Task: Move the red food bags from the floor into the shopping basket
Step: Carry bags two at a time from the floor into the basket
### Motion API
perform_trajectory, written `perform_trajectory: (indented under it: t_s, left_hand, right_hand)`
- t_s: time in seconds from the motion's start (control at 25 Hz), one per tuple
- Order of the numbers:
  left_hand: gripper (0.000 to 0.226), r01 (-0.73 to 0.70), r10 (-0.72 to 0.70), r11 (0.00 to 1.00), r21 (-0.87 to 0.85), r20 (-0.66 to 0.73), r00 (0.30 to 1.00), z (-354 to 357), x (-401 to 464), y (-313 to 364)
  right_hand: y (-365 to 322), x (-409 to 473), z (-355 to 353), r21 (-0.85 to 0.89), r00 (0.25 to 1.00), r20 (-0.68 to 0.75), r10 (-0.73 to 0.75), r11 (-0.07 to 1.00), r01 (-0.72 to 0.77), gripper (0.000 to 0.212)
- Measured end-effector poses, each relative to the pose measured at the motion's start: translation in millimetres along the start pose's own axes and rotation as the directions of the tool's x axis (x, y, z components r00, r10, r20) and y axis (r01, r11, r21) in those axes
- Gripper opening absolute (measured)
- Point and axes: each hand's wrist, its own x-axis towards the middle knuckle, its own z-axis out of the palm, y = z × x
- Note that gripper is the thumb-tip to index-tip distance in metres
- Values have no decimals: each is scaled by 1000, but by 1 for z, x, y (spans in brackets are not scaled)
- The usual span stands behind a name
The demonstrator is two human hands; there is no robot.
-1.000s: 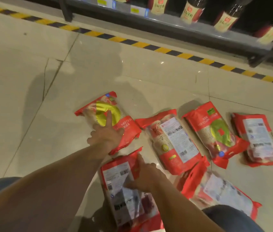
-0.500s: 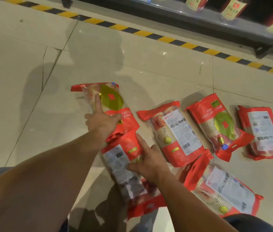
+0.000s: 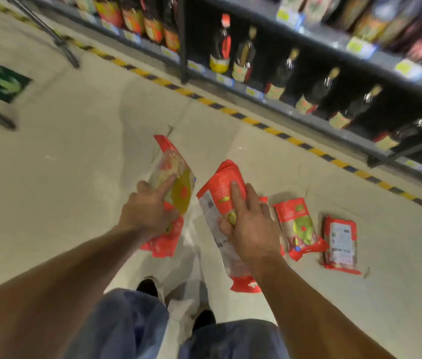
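My left hand [image 3: 147, 211] grips a red food bag with a yellow-green round label [image 3: 176, 177], held up off the floor with its top pointing away from me. My right hand [image 3: 248, 226] holds a second red food bag [image 3: 220, 200], its white barcode side partly showing, also lifted. Two more red bags lie flat on the tiled floor to the right: one label side up [image 3: 299, 224], one back side up [image 3: 340, 242]. A further bag is mostly hidden behind my right hand. No shopping basket is in view.
Store shelving with dark bottles [image 3: 316, 92] runs along the far right, edged by a yellow-and-black floor stripe [image 3: 230, 110]. A green arrow sign [image 3: 0, 81] sits on the floor at far left. My legs and dark shoes [image 3: 147, 287] are below.
Both hands have lifted their bags off the floor. The camera has risen and swung up, so the shelves now fill the top and the remaining bags look farther away.
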Motion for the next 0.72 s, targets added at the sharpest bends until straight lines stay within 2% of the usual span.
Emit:
perform_trajectory:
  t_s: [0.12, 0.28, 0.4, 0.52, 0.64, 0.72]
  left_hand:
    - [81, -4, 8, 999, 42, -102, 995, -103, -107, 33]
    - [78, 160, -148, 985, 59, -175, 973, -218, -221, 63]
    - [78, 274, -273, 961, -37, -288, 918, -278, -284, 66]
    - [79, 322, -342, 939, -119, -379, 860, -313, -347, 57]
    - [79, 419, -461, 887, -193, -398, 793, -341, -417, 35]
    - [79, 460, -497, 866, -199, -455, 739, -351, -457, 12]
  right_hand:
    - [-47, -60, -110, 0, 997, -54, -63, 998, 63, 79]
    - [-101, -144, -216, 5, 977, -117, -181, 983, 182, 72]
    - [-140, -193, -278, -18, 944, -151, -294, 955, 295, 63]
    - [-179, -237, -318, -47, 863, -204, -462, 885, 462, 66]
    - [-226, -285, -339, -80, 823, -166, -543, 839, 538, 78]
    - [-265, -316, -340, -122, 754, -157, -638, 770, 627, 84]
